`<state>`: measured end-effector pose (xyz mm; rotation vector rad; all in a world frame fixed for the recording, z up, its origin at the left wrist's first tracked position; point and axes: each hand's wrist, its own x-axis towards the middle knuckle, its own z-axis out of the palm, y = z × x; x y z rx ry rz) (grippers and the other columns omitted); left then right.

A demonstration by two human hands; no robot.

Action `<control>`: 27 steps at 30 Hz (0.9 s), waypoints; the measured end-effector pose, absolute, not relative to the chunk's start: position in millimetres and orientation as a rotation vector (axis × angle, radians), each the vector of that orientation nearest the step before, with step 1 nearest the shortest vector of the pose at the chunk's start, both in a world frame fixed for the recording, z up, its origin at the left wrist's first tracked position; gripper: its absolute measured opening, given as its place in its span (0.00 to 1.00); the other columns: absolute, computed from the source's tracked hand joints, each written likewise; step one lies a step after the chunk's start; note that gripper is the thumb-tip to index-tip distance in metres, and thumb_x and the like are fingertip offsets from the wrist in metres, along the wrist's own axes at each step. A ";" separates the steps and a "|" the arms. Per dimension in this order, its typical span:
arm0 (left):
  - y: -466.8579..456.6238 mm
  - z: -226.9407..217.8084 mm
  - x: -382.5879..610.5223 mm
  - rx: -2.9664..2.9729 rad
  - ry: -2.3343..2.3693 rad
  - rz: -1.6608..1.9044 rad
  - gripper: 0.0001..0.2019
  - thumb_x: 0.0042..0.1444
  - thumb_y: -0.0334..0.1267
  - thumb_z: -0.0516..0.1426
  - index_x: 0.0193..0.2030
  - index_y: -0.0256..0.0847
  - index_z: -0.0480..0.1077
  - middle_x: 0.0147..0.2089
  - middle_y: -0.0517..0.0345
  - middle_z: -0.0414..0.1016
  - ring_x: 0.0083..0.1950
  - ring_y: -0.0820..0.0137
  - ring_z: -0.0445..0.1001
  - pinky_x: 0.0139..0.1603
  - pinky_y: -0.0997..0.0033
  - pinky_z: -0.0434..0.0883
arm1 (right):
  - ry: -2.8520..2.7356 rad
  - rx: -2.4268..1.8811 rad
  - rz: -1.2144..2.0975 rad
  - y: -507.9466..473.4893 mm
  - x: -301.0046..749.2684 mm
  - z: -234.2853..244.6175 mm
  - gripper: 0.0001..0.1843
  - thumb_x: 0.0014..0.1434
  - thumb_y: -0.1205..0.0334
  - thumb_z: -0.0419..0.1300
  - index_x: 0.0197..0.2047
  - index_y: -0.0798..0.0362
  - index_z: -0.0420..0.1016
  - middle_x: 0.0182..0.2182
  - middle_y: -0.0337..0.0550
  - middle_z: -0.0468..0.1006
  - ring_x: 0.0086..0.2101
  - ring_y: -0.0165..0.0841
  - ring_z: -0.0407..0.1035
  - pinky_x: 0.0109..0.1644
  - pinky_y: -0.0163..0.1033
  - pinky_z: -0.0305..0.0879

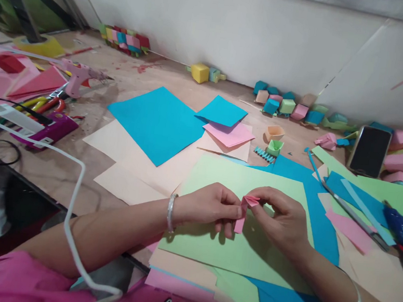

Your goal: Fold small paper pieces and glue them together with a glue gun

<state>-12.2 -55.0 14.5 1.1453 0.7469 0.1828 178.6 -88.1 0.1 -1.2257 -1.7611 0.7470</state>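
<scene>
Between my two hands is a small folded pink paper strip (239, 224), its pleated end at the top and a flat tail hanging down. My left hand (213, 205) pinches it at the middle with thumb and finger. The fingertips of my right hand (281, 218) close on the pleated end. Both hands are just above a light green paper sheet (208, 248), which lies on a stack of coloured sheets. Beyond them sit a small peach paper box (275, 132), a green paper box (274, 147) and a blue zigzag paper strip (264, 155).
Blue sheets (159, 124) lie ahead. At left are a pink glue gun (77, 77), scissors and a white cable (76, 195) crossing my left arm. Paper blocks (286, 106) line the wall. At right lie a phone (370, 150), a long metal blade (350, 214) and a blue tool (401, 229).
</scene>
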 end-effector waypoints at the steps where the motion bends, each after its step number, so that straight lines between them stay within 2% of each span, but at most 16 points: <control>1: -55.2 14.6 -12.1 1.145 0.753 0.183 0.15 0.61 0.41 0.55 0.27 0.34 0.72 0.24 0.55 0.76 0.22 0.79 0.73 0.21 0.84 0.66 | -1.753 -1.234 0.762 -87.9 178.4 -0.6 0.07 0.54 0.72 0.60 0.34 0.51 0.76 0.31 0.39 0.79 0.31 0.31 0.72 0.36 0.37 0.68; 8: -54.2 13.2 -13.7 1.160 0.770 0.147 0.17 0.60 0.45 0.57 0.28 0.34 0.72 0.22 0.55 0.76 0.20 0.76 0.73 0.19 0.82 0.68 | -1.676 -1.251 0.886 -88.6 177.5 0.3 0.05 0.56 0.68 0.61 0.38 0.51 0.75 0.34 0.42 0.78 0.32 0.32 0.73 0.36 0.38 0.70; 15: -53.4 7.8 -13.3 1.115 0.769 0.146 0.17 0.59 0.48 0.56 0.29 0.35 0.70 0.24 0.55 0.75 0.22 0.74 0.74 0.20 0.79 0.71 | -1.873 -1.090 0.698 -87.6 178.8 10.0 0.06 0.57 0.69 0.60 0.36 0.50 0.76 0.31 0.42 0.78 0.33 0.33 0.71 0.35 0.40 0.68; 20: -54.5 12.0 -13.8 1.189 0.729 0.137 0.15 0.61 0.43 0.55 0.28 0.34 0.72 0.23 0.56 0.75 0.23 0.77 0.73 0.23 0.81 0.69 | -1.714 -1.246 0.788 -86.9 180.8 4.0 0.03 0.57 0.66 0.62 0.35 0.51 0.76 0.32 0.42 0.79 0.32 0.33 0.72 0.36 0.39 0.70; 23: -56.2 14.6 -13.7 1.190 0.721 0.141 0.09 0.57 0.39 0.59 0.31 0.34 0.71 0.29 0.56 0.77 0.25 0.78 0.74 0.24 0.82 0.68 | -1.534 -1.328 0.891 -85.7 180.8 0.7 0.02 0.55 0.63 0.64 0.34 0.50 0.78 0.32 0.41 0.79 0.32 0.32 0.73 0.35 0.37 0.71; 27: -56.7 15.4 -14.4 1.179 0.742 0.120 0.06 0.55 0.35 0.60 0.33 0.35 0.67 0.31 0.54 0.79 0.26 0.74 0.77 0.21 0.82 0.67 | -1.324 -1.356 1.058 -82.9 178.9 1.2 0.03 0.52 0.62 0.66 0.31 0.51 0.78 0.28 0.39 0.78 0.25 0.28 0.70 0.29 0.34 0.68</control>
